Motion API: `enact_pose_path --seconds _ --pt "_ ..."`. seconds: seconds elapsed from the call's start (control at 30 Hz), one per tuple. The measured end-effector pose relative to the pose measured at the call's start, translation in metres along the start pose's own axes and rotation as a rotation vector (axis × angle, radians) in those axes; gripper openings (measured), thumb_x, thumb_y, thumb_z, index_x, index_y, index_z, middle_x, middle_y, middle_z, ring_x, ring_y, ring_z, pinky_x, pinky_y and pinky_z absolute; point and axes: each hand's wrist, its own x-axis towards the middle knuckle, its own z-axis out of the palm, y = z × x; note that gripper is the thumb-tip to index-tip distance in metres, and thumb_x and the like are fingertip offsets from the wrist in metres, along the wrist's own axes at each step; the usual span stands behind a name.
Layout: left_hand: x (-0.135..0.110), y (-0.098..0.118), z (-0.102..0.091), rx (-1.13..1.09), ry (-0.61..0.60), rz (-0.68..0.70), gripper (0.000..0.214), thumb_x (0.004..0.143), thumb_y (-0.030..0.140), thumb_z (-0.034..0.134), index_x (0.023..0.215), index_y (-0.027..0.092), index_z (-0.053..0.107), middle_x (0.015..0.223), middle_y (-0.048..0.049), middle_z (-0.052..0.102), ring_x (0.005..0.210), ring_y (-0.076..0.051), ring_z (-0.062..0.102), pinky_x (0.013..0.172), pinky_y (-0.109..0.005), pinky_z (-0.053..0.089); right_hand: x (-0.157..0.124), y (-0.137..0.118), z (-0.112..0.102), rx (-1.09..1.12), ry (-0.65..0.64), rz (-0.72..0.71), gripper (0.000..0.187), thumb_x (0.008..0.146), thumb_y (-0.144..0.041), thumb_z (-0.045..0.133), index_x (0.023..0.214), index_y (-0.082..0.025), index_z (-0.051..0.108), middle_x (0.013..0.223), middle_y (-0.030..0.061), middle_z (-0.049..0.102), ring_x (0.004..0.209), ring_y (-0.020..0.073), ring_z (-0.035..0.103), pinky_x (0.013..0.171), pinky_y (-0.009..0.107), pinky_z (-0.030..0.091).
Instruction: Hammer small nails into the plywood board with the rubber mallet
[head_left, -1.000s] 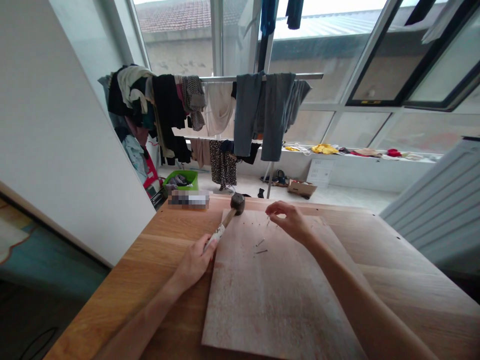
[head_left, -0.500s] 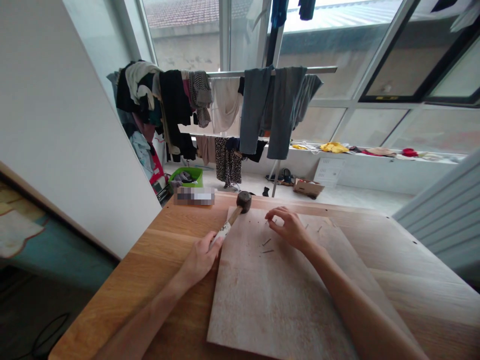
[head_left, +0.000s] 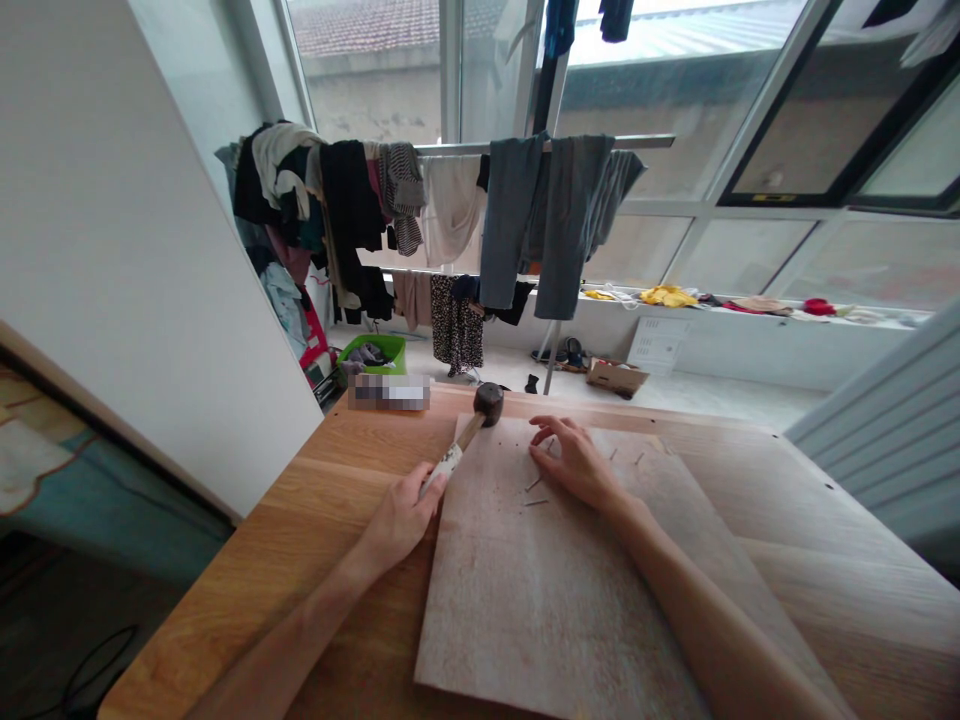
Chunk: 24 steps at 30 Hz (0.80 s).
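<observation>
My left hand point(head_left: 405, 515) is wrapped round the pale, dark-spotted handle of a rubber mallet point(head_left: 489, 404). The mallet's dark head rests near the far left corner of a wooden board point(head_left: 517, 600). Over the far part of this board is my right hand point(head_left: 574, 460), thumb and fingers curved and apart. One nail point(head_left: 551, 444) stands in the gap between them, and I see no grip on it. Two loose nails lie just left of the hand, the nearer one point(head_left: 536, 503) flat on the board. Further right, two more nails point(head_left: 639, 458) stick up from the board.
The board lies on a wooden table point(head_left: 315, 540). A blurred-out item point(head_left: 390, 393) sits at the table's far left edge. Beyond are a laundry rack with hanging trousers point(head_left: 574, 220), a green basket point(head_left: 386, 350) and a cardboard box point(head_left: 616, 376).
My right hand has shifted slightly toward me and its thumb and fingertips have parted. Its thumb now partly covers one loose nail. My left hand and the mallet are practically still.
</observation>
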Motion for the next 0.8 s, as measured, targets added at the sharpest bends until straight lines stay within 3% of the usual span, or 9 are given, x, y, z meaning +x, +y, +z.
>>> enact_pose_path --seconds 0.5,0.8 --pt "0.001 -0.004 0.001 -0.005 0.015 0.012 0.038 0.097 0.052 0.038 0.086 0.02 0.055 0.061 0.0046 0.052 0.049 -0.013 0.048 0.05 -0.023 0.037 -0.002 0.001 0.003 0.023 0.068 -0.003 0.04 0.084 -0.024 0.061 0.124 -0.024 0.058 0.092 0.0045 0.076 0.107 0.0289 0.065 0.1 0.051 0.045" --pt "-0.008 0.01 0.002 -0.088 0.015 0.051 0.042 0.098 0.056 0.042 0.087 0.019 0.059 0.061 0.0046 0.05 0.048 -0.011 0.046 0.047 -0.022 0.036 -0.002 0.007 0.008 0.036 0.081 0.015 0.046 0.084 -0.026 0.062 0.13 -0.023 0.054 0.093 0.0041 0.076 0.109 0.0291 0.064 0.102 0.052 0.043"
